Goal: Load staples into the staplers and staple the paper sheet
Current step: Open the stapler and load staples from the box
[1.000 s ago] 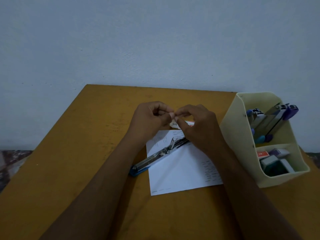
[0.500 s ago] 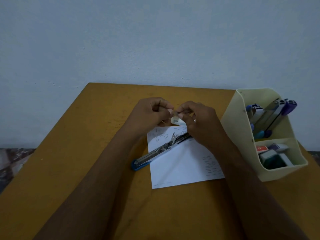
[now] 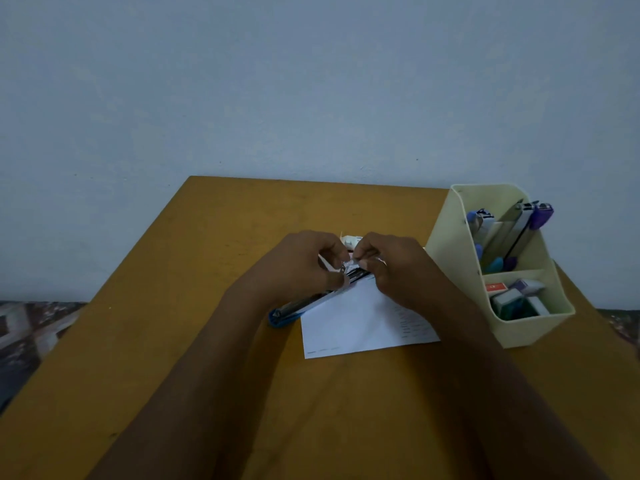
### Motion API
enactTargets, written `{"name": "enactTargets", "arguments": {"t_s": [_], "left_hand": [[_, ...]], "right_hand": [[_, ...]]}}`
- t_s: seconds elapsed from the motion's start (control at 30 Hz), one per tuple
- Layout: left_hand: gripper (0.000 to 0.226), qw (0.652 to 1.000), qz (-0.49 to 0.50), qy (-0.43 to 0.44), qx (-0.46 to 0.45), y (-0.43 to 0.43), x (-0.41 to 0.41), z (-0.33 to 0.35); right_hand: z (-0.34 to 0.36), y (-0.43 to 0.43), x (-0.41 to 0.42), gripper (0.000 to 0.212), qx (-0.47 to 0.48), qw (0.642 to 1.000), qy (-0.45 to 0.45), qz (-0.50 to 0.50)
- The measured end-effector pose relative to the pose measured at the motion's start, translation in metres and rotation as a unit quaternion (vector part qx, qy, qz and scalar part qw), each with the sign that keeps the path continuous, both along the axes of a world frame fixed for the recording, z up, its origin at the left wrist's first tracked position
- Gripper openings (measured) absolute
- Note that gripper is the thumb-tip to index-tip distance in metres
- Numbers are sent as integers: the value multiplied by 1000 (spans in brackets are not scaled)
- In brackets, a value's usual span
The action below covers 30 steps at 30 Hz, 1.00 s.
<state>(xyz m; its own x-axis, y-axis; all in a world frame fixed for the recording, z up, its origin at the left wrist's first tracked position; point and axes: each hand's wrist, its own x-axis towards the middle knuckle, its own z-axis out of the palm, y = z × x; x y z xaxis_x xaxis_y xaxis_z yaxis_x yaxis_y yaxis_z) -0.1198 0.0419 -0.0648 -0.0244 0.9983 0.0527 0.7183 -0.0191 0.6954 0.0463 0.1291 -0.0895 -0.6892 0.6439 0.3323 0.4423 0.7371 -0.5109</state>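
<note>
Your opened stapler (image 3: pixel 304 304) lies slantwise across the near-left corner of the paper sheet (image 3: pixel 360 323), its blue butt end hanging off the sheet's left edge and its far end hidden under your hands. Just over that far end, both hands meet above the sheet's far edge. Your left hand (image 3: pixel 304 265) has its grip pressed together, thumb and fingertips pinching something small and pale that looks like a strip of staples (image 3: pixel 349 265), though blur keeps it from being sure. Your right hand (image 3: pixel 391 268) pinches the same small piece from the other side, fingers curled tight. A scrap of white wrapper (image 3: pixel 349 241) lies just beyond your knuckles, at the sheet's far side. The sheet itself lies flat on the yellow-brown bench (image 3: pixel 207 271). To the right of the sheet, just beside its right edge, stands a cream organizer (image 3: pixel 450 258); its far compartment holds upright staplers (image 3: pixel 519 233) with blue and purple ends, its near compartment small boxes (image 3: pixel 512 299).
</note>
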Motion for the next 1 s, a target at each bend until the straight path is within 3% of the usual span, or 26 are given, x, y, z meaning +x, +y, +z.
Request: {"name": "enactTargets", "arguments": {"t_s": [0.13, 0.37, 0.63, 1.0], "left_hand": [[13, 995, 34, 81, 52, -4, 10, -11], [17, 989, 59, 94, 99, -4, 7, -13], [21, 991, 62, 35, 110, -4, 2, -21], [20, 992, 55, 5, 113, -6, 2, -23]], "right_hand": [[-5, -2, 1, 17, 13, 1000, -28, -1], [-10, -7, 3, 16, 66, 998, 4, 6], [-10, -10, -1, 14, 99, 995, 4, 17], [-6, -4, -3, 13, 68, 997, -33, 20]]}}
